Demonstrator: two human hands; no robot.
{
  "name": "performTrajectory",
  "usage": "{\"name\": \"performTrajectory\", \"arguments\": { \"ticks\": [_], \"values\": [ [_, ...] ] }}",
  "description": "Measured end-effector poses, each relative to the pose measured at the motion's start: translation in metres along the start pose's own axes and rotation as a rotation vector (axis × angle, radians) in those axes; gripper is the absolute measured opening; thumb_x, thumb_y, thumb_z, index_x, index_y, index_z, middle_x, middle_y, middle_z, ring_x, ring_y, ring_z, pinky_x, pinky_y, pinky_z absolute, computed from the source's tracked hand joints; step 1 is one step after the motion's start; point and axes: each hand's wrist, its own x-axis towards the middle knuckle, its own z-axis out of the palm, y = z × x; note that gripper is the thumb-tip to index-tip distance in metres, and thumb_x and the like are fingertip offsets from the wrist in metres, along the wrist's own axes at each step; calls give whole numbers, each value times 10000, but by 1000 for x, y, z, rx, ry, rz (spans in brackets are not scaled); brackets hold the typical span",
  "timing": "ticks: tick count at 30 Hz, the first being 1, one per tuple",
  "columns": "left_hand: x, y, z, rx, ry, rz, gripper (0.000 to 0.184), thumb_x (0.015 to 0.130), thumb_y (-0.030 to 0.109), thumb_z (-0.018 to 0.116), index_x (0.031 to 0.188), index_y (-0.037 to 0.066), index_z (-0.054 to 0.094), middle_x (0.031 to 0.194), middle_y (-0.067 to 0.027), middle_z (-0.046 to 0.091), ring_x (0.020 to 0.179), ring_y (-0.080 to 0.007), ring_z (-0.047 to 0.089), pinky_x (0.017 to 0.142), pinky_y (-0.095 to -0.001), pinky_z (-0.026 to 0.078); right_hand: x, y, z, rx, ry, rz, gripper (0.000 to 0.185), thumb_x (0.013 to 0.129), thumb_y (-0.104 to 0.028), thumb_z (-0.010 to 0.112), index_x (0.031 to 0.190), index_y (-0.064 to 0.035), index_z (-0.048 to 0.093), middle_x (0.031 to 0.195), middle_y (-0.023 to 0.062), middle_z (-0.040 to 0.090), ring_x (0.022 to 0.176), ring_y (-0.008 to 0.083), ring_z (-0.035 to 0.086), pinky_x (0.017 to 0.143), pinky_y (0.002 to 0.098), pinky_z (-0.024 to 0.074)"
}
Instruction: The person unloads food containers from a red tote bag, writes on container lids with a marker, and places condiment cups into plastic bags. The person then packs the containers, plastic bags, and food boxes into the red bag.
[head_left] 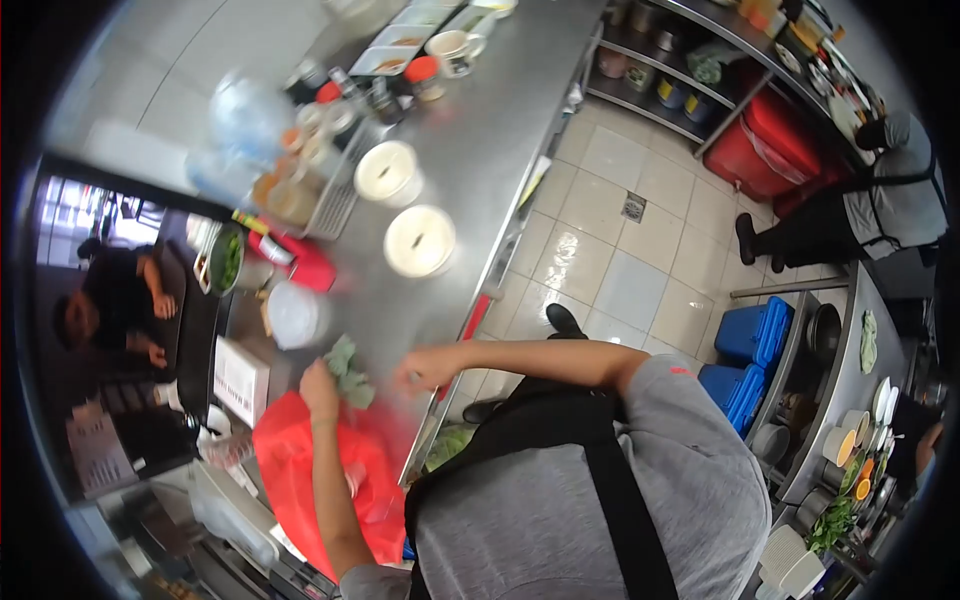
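My left hand [319, 392] is closed at the edge of a crumpled grey-green cloth [348, 372] on the steel counter, and appears to grip it. Beneath my left forearm lies a bright red plastic bag [300, 455], spread over the counter's near left end. My right hand [425, 368] hovers by the counter's front edge, to the right of the cloth. Motion blurs its fingers, so whether they hold anything is unclear. Just beyond the cloth is a white round tub [295, 314]. Two lidded white containers [420, 241] stand farther along the counter.
A wire basket [340, 195] with jars and bottles lines the counter's back, beside a pot of greens [228, 258]. A small white box [240, 380] stands left. Blue bins [755, 332] and a red bin [765, 145] are across the tiled floor. Another person [900, 185] stands far right; one [125, 300] is left.
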Motion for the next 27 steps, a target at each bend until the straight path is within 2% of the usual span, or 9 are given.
{"name": "performTrajectory", "arguments": {
  "ticks": [6, 8, 9, 11, 12, 16, 19, 22, 27],
  "values": [
    [-1, -20, 2, 259, -242, 265, 57, 729, 102, 568, 737, 49, 589, 727, -169, 599, 705, -360, 588, 606, -455, 466, -240, 73, -59, 384, 25, 632, 384, 875, -353, 511, 1050, -19, 583, 903, 74, 628, 644, 156, 622, 562, 280, 485],
    [5, 72, -59, 118, -503, 182, 93, 734, 107, 561, 746, 24, 599, 741, -174, 609, 704, -335, 600, 600, -444, 465, -300, 112, -74, 537, 232, 793, 412, 887, -373, 476, 1109, -33, 550, 980, 78, 618, 711, 158, 639, 576, 270, 479],
    [22, 154, -112, 47, -699, 465, 139, 752, 107, 549, 804, 0, 622, 798, -188, 627, 706, -301, 622, 604, -406, 481, -321, 139, -79, 545, 243, 789, 412, 887, -373, 476, 1109, -33, 550, 980, 78, 618, 711, 158, 639, 576, 270, 479],
    [22, 260, -104, -945, -875, 141, 312, 801, 32, 493, 1099, 35, 585, 922, -177, 637, 759, -260, 652, 659, -305, 508, -350, 203, -93, 758, 484, 759, 522, 888, -437, 431, 1225, -40, 460, 1120, 124, 578, 776, 208, 646, 676, 367, 506],
    [33, 337, -115, -875, -931, 140, 333, 845, 46, 482, 1173, 42, 531, 960, -165, 634, 846, -240, 644, 709, -298, 507, -357, 231, -104, 768, 534, 798, 549, 883, -457, 421, 1234, -37, 446, 1145, 133, 564, 860, 221, 630, 732, 399, 492],
    [81, 504, 51, -866, -556, 836, 471, 860, 71, 469, 1304, -4, 329, 1319, -245, 353, 1175, -369, 407, 945, -382, 379, -367, 342, -145, 836, 928, 788, 531, 873, -448, 442, 1208, -37, 483, 1132, 123, 572, 883, 206, 604, 708, 383, 485],
    [163, 606, 192, -798, -404, 670, 585, 866, 123, 485, 1347, -49, 200, 1396, -292, 153, 1274, -393, 255, 1010, -398, 301, -371, 487, -164, 504, 1223, 707, 479, 868, -401, 461, 1115, -2, 559, 968, 135, 621, 836, 200, 586, 689, 331, 468],
    [264, 666, 279, -733, -102, 508, 636, 880, 267, 458, 1359, -43, 176, 1419, -260, 136, 1298, -384, 209, 1019, -469, 253, -367, 505, -218, 883, 1444, 509, 438, 889, -303, 457, 1086, 78, 548, 918, 135, 622, 833, 189, 581, 751, 285, 448],
    [387, 687, 314, -643, -312, 65, 517, 899, 279, 378, 1337, 19, 291, 1372, -225, 298, 1226, -362, 354, 979, -409, 325, -329, 532, -315, 911, 1453, 428, 383, 924, -301, 387, 1161, -41, 539, 1056, 86, 592, 975, 183, 544, 839, 343, 448]
  ]
}}
